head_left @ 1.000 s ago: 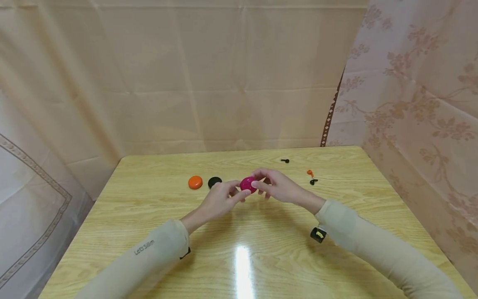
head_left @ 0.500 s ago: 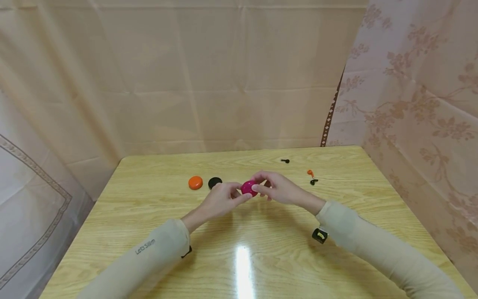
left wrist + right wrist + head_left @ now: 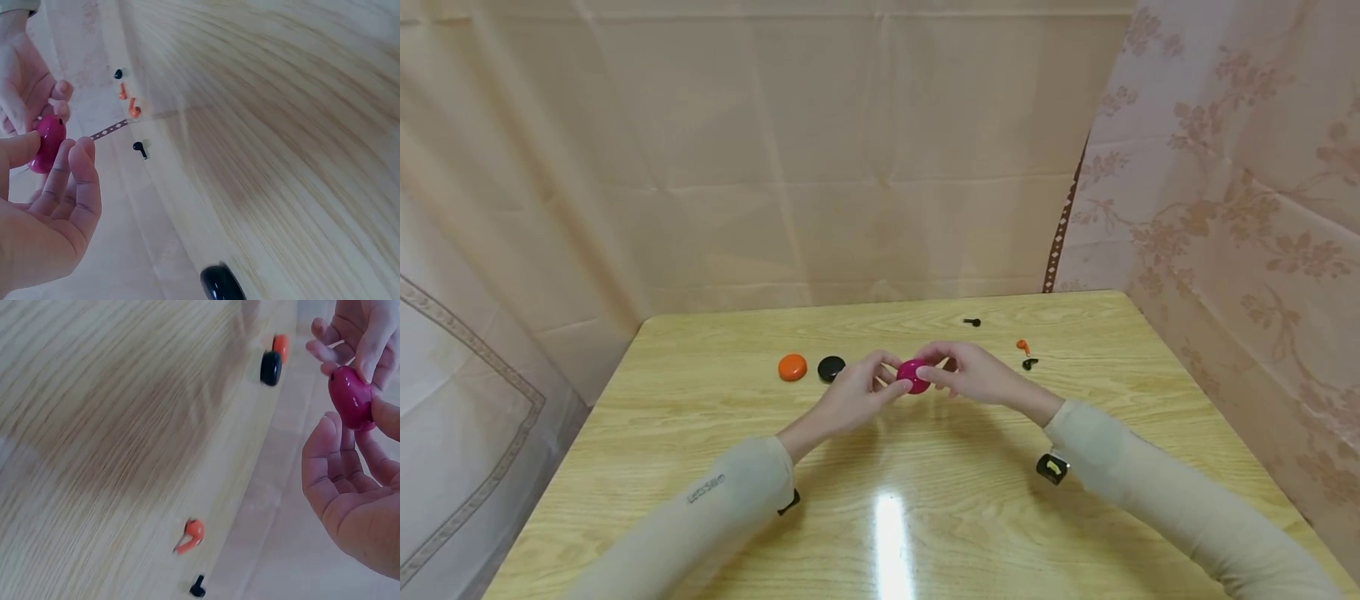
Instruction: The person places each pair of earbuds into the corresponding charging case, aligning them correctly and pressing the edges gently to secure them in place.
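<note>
A glossy magenta earbud case (image 3: 913, 377) is held above the table between both hands. My left hand (image 3: 856, 395) pinches its left side between thumb and fingers. On the opposite side, my right hand (image 3: 981, 375) grips it with thumb and index finger. Its rounded shell (image 3: 351, 397) shows a small dark spot at one end in the right wrist view. Just left of the hands, a round black case (image 3: 831, 368) lies on the wood, beside a similar orange case (image 3: 792, 367). The fingers cover part of the magenta case.
Loose earbuds lie toward the table's far right: a black earbud (image 3: 973, 322), an orange earbud (image 3: 1023, 347) and another black earbud (image 3: 1030, 364). The left wrist view shows a second orange earbud (image 3: 134, 109). Cloth curtains (image 3: 880, 167) hang behind the wooden table (image 3: 685, 392).
Both hands have shifted slightly to the right with the magenta earbud case, still gripping it. More of the black case shows now beside the left hand. The loose earbuds have stayed put.
</note>
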`<state>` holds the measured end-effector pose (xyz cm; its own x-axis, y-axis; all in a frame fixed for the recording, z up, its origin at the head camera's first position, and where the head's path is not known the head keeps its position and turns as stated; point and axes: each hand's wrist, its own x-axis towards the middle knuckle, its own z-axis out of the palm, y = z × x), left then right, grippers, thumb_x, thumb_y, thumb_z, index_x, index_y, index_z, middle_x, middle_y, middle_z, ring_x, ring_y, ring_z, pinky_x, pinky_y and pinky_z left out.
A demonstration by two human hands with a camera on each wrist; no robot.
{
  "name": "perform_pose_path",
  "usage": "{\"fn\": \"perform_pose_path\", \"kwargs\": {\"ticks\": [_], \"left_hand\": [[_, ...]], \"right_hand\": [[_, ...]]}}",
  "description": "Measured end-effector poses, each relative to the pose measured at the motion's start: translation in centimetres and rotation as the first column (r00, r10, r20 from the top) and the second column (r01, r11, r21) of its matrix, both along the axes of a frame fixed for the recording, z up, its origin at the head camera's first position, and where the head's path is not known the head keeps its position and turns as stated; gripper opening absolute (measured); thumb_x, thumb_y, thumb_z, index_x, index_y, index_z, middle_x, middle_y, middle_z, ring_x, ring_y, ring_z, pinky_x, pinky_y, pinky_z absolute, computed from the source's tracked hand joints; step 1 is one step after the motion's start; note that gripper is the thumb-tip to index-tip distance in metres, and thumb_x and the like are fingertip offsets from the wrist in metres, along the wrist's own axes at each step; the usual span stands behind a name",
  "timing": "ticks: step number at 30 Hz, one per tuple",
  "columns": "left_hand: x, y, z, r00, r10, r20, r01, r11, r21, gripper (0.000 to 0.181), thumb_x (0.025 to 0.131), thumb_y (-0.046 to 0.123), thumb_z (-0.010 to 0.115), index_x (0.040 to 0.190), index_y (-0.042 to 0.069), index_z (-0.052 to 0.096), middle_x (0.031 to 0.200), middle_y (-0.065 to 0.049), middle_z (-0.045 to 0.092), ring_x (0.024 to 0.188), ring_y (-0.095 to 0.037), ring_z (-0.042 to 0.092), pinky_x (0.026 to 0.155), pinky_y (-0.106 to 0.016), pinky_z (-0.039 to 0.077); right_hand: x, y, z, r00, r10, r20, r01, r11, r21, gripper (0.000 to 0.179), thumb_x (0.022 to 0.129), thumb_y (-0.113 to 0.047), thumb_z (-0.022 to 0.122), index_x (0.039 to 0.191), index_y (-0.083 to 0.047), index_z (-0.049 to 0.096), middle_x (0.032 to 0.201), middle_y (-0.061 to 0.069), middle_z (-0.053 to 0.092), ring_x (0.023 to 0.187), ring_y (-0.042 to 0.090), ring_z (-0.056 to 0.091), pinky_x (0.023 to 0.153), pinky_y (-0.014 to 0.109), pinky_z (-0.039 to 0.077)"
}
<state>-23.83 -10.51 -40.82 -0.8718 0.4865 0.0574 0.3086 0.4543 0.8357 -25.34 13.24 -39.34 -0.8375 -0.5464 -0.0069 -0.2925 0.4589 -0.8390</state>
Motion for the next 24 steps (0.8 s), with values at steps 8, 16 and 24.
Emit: {"fn": "perform_pose_path", "kwargs": {"ticks": [8,16,24], "left_hand": [[-1.8,2.2,0.2,0.994,0.036,0.107,-0.041,0.998,0.044,0.034,0.101,0.035,0.064,0.126,0.013,0.059,0.108,-0.018,0.071,0.089,-0.036,0.072,0.069,-0.037,0.056],[-5.5,4.5,-0.5,0.98,0.099,0.171,-0.114,0.99,0.079,0.036,0.103,0.029,0.062,0.13,0.006,0.057,0.111,-0.023,0.07,0.093,-0.04,0.071,0.079,-0.054,0.056],[-8.4,6.6,-1.8,0.969,0.173,0.175,-0.178,0.984,0.015,0.035,0.104,0.024,0.061,0.13,0.002,0.06,0.101,-0.022,0.071,0.086,-0.039,0.069,0.07,-0.048,0.058]], "right_hand": [[-2.1,2.3,0.0,0.999,-0.03,0.032,0.03,1.0,0.01,0.043,0.102,-0.03,0.064,0.138,-0.007,0.056,0.11,0.012,0.067,0.094,0.044,0.064,0.075,0.056,0.057],[-4.7,3.6,-0.4,0.989,-0.108,0.102,0.109,0.994,-0.008,0.042,0.103,-0.022,0.062,0.139,-0.002,0.054,0.114,0.026,0.063,0.09,0.042,0.062,0.069,0.046,0.057],[-7.5,3.7,-2.0,0.967,-0.215,0.137,0.213,0.977,0.029,0.04,0.104,-0.018,0.06,0.137,0.002,0.055,0.11,0.026,0.062,0.08,0.029,0.061,0.062,0.035,0.053]]}}
